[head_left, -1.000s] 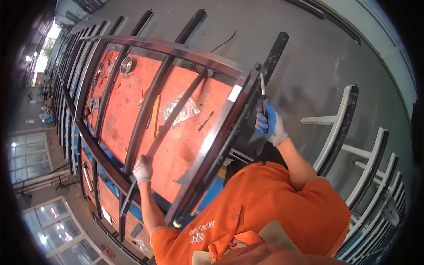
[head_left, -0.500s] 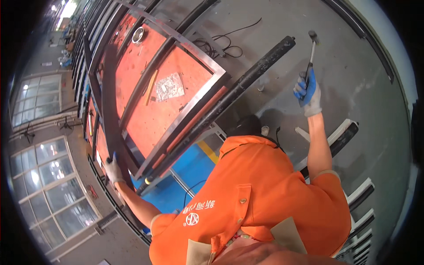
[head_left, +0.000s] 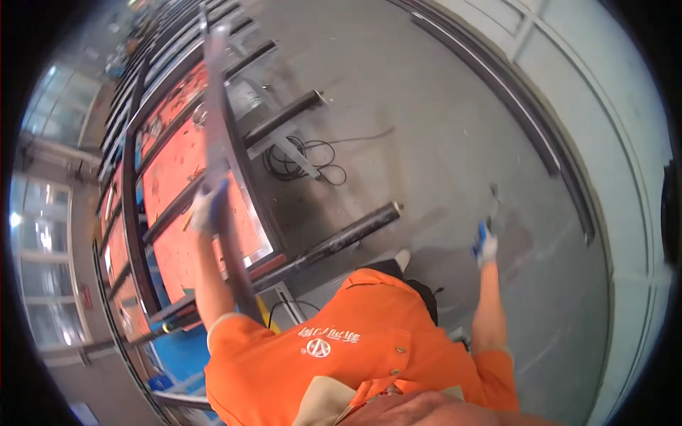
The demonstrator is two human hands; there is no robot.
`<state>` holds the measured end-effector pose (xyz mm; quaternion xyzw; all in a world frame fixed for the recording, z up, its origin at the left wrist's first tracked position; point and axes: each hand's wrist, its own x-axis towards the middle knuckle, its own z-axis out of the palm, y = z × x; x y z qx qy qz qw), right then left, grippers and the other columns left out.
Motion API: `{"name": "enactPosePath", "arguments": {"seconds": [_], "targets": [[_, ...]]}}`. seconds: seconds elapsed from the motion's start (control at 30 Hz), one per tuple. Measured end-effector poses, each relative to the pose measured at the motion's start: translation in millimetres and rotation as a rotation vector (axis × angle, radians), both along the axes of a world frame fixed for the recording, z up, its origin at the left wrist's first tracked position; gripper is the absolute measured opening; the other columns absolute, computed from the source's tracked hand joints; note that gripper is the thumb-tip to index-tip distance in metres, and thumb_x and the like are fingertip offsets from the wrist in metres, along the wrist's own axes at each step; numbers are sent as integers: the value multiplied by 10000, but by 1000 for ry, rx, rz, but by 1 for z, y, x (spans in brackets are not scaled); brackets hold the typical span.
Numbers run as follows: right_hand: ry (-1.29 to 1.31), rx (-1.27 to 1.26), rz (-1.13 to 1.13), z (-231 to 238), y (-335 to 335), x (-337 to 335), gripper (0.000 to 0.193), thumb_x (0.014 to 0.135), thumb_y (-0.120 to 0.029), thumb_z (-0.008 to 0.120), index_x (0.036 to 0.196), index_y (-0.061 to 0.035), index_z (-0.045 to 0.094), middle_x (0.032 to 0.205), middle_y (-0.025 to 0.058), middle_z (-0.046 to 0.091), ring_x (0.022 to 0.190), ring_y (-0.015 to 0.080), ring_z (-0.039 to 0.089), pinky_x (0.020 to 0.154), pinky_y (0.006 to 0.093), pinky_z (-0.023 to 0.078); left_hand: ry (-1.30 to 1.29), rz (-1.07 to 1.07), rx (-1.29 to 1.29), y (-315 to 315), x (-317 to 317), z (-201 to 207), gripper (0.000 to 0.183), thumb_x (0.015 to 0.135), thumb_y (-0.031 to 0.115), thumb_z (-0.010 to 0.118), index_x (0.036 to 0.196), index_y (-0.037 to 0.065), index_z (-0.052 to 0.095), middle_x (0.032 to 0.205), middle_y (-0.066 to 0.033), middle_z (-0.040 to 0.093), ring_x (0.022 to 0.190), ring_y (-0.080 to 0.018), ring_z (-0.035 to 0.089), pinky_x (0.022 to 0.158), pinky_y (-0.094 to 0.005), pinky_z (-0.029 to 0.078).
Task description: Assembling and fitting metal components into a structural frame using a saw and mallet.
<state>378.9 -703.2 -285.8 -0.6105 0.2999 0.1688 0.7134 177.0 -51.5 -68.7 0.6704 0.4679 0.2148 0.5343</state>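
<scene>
My left hand [head_left: 206,207], gloved in white and blue, grips a long, dark, flat metal bar [head_left: 216,124]. The bar slants over the red-topped worktable [head_left: 169,257] and is smeared by motion. On the table lies a dark metal frame [head_left: 133,220], left of the bar. Out to the right over the grey floor, my right hand [head_left: 486,245], in a similar glove, is wrapped round a hammer [head_left: 496,204]. The hammer's head points away from me and looks blurred.
Black padded support arms [head_left: 341,238] stick out from the table's right side. A coiled black cable [head_left: 295,160] lies on the floor beyond. Long dark profiles [head_left: 490,74] lie along the pale wall [head_left: 568,92] at the right. Windows [head_left: 46,263] are at the left.
My left hand has moved right with the bar, swinging it off the frame's left part toward the table's right edge. My right hand still holds the hammer, now lower in view. The view has shifted.
</scene>
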Motion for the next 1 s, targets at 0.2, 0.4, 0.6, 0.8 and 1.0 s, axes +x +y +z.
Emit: {"name": "enactPosePath", "arguments": {"seconds": [0.2, 0.4, 0.6, 0.8, 1.0], "targets": [[143, -323, -109, -104, -168, 43, 355, 945, -369, 571, 642, -186, 542, 479, -33, 404, 368, 133, 341, 375, 307, 290, -264, -231, -300, -103, 183, -12, 397, 873, 161, 691, 1223, 37, 551, 953, -65, 631, 748, -115, 569, 666, -213, 473], [185, -327, 42, -133, -207, 253, 322, 933, -319, 580, 649, -179, 518, 486, -27, 399, 376, 140, 356, 375, 316, 294, -139, -178, -453, -140, 300, -48, 422, 853, 165, 703, 1223, 19, 559, 975, -63, 636, 827, -134, 586, 762, -229, 484], [235, -319, 190, -138, -181, 447, 296, 920, -270, 588, 657, -172, 495, 493, -21, 395, 385, 148, 372, 376, 326, 298, -195, -113, -319, -196, 399, -56, 410, 856, 156, 677, 1207, 11, 523, 769, -35, 559, 610, -89, 510, 527, -229, 421], [282, -333, 320, -149, -88, 646, 279, 908, -221, 597, 665, -165, 472, 500, -15, 391, 393, 155, 388, 376, 336, 301, -204, 15, -225, -169, 475, -60, 399, 774, 165, 688, 1109, -7, 558, 911, -64, 592, 801, -132, 528, 728, -263, 455], [29, -174, 456, -77, 129, 865, 247, 928, -270, 574, 745, -122, 502, 505, 4, 406, 364, 144, 377, 336, 308, 286, -150, 150, -199, -56, 568, -89, 397, 736, 113, 651, 1094, -16, 535, 824, -73, 577, 689, -135, 515, 611, -261, 450]]}}
